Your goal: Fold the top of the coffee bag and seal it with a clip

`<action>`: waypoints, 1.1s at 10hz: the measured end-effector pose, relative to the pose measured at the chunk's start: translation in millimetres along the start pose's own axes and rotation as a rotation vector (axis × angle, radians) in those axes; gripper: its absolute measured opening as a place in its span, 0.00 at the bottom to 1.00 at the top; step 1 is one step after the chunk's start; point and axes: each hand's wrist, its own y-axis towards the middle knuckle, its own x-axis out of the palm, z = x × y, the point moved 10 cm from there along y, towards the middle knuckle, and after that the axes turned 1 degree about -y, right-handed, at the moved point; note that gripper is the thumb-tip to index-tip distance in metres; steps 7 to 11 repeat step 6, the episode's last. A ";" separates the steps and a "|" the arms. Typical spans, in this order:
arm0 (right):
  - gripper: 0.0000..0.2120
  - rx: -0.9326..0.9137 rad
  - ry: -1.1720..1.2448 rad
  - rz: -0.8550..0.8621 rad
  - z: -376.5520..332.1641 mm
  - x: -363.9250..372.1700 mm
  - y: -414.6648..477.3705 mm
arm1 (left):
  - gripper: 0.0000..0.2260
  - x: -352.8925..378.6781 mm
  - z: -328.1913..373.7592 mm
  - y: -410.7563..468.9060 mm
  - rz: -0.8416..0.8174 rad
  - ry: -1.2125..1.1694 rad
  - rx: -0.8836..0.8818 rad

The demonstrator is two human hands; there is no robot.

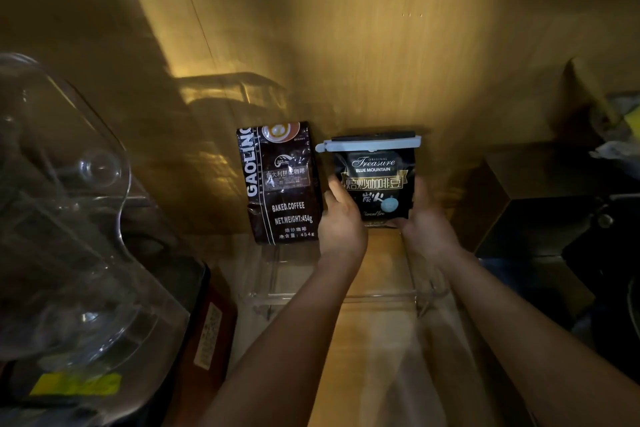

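Observation:
A black coffee bag (375, 180) labelled "Treasure Blue Mountain" stands upright against the wooden back wall. Its top is folded over, and a pale blue clip (369, 143) runs across the fold. My left hand (341, 218) grips the bag's lower left side. My right hand (427, 218) holds its lower right side and bottom corner. Both forearms reach in from the bottom of the view.
A second dark coffee bag marked "GAOLIN" (284, 184) stands just left, close to my left hand. A clear acrylic rack (346, 298) lies under my arms. A large clear container (69, 218) fills the left. Dark boxes (540, 204) sit at the right.

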 end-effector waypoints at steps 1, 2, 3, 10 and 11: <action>0.31 0.037 0.017 -0.007 3.1 1.4 8.3 | 0.30 2.3 0.5 6.0 -0.003 0.016 -0.041; 0.31 0.061 0.036 -0.021 7.2 5.6 13.8 | 0.31 4.4 -1.5 10.2 -0.020 0.047 -0.070; 0.30 0.102 0.015 -0.081 10.1 10.0 17.7 | 0.35 6.7 -6.6 8.6 -0.083 0.069 -0.134; 0.32 0.167 -0.155 0.021 13.5 -21.5 -6.2 | 0.16 -34.1 10.9 -8.2 -0.077 0.118 0.016; 0.32 0.167 -0.155 0.021 13.5 -21.5 -6.2 | 0.16 -34.1 10.9 -8.2 -0.077 0.118 0.016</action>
